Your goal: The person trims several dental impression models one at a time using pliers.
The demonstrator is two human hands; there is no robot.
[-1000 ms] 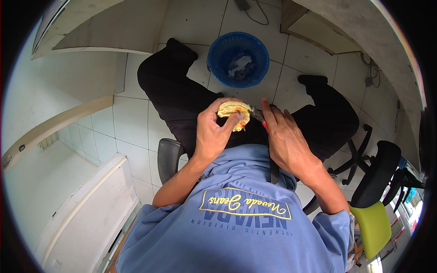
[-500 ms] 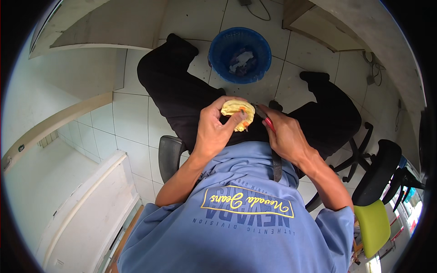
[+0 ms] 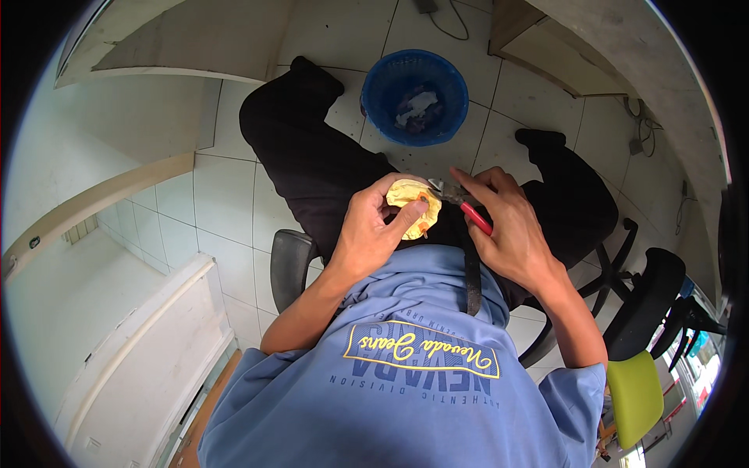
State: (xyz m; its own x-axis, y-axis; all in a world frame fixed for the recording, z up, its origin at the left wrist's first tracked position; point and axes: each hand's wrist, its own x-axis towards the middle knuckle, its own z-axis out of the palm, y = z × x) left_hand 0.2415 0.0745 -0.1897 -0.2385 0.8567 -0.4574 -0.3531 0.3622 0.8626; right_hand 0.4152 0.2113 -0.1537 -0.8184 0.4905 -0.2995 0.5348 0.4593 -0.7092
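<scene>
My left hand [image 3: 365, 234] grips a round yellow piece [image 3: 403, 222] with a crinkled surface and small orange patches; its exact kind I cannot make out. The thumb lies across its face, and the fingers behind it are partly hidden. In my right hand [image 3: 515, 234] is a pair of red-handled pliers [image 3: 477, 219]. Their metal jaws look parted and reach the upper right edge of the yellow piece; whether they touch it I cannot tell. My right index finger is stretched out above the jaws. Both hands are over my lap.
Between my feet on the tiled floor stands a blue basket [image 3: 375, 117] with pale scraps inside. A black-backed chair with a lime-green seat [image 3: 636, 398] is at the right. A curved white desk panel [image 3: 133, 125] rises on the left. A cable [image 3: 460, 23] lies at the far edge.
The yellow piece has turned to show a rounder, flatter face. My right hand has shifted slightly right and nearer, its index finger has lifted, and the pliers' jaws now show more clearly.
</scene>
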